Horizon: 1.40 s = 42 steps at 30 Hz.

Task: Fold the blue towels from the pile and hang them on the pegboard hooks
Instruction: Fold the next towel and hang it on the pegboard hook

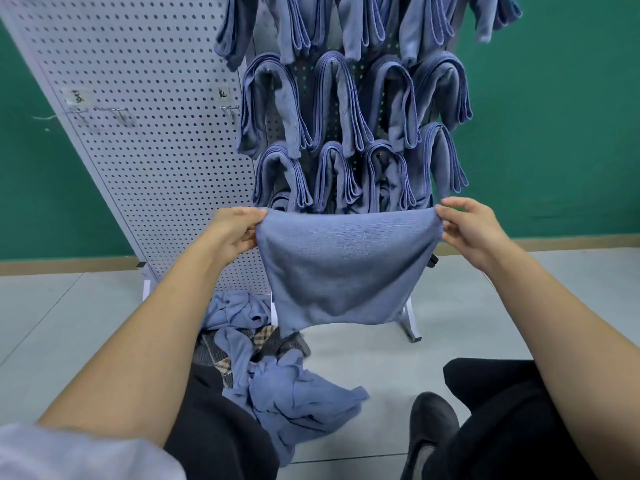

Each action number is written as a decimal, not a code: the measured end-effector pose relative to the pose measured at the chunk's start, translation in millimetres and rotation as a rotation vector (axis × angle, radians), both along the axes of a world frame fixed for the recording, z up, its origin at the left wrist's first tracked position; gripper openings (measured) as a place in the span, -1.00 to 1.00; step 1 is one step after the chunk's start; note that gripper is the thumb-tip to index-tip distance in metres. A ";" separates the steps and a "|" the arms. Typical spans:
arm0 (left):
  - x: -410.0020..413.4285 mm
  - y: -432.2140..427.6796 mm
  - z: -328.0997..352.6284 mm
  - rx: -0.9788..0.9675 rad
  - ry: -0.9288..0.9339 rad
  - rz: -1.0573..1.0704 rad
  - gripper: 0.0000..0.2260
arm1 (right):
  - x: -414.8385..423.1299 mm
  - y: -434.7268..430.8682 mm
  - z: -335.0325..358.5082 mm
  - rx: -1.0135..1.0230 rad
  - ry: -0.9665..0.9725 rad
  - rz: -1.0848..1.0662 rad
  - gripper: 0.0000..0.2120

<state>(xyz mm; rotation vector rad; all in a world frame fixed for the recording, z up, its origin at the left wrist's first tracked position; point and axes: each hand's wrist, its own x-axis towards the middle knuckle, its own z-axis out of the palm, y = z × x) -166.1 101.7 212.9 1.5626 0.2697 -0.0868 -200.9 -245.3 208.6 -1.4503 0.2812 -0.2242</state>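
Pegboard [138, 150] at 12 o'clock, right part packed with hung towels [339, 109]. Towel [343, 268] hangs flat between the hands, top edge taut along 9–3, in front of the lowest row. Pile [287, 393] lies below at 6. Left hand [235, 233] and right hand [471, 226] each pinch a top corner. Bare hooks [230, 109] at 10 o'clock, nearer the left hand, so probably the target.

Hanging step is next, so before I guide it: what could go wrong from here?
The left grip and right grip pinch only the top corners of the held towel; a slip could drop it onto the pile.
Hung towels crowd the pegboard ahead; adding another may dislodge one.
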 end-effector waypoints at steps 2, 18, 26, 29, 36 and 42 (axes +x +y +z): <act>0.2 -0.1 0.8 -0.033 -0.011 0.022 -0.95 | -1.2 0.7 -1.2 -0.031 0.012 0.002 -0.87; -6.2 -2.1 0.2 0.474 -0.275 -0.088 -0.73 | 7.0 0.8 -10.5 -0.557 -0.139 -0.060 -0.72; -7.2 7.1 2.4 0.333 -0.323 -0.010 -0.89 | 6.4 0.3 -5.2 -0.745 -0.162 -0.138 -0.87; -6.0 13.6 7.4 0.083 -0.271 -0.034 -0.94 | 1.7 2.5 3.9 -0.408 -0.217 -0.075 -0.90; -8.6 -5.5 11.9 -0.292 0.056 0.068 -0.92 | 0.9 21.1 11.6 0.030 -0.006 -0.051 -0.83; -18.1 -57.3 11.4 -0.155 -0.045 -0.025 -0.93 | -2.2 66.7 14.3 -0.036 -0.014 0.075 -0.91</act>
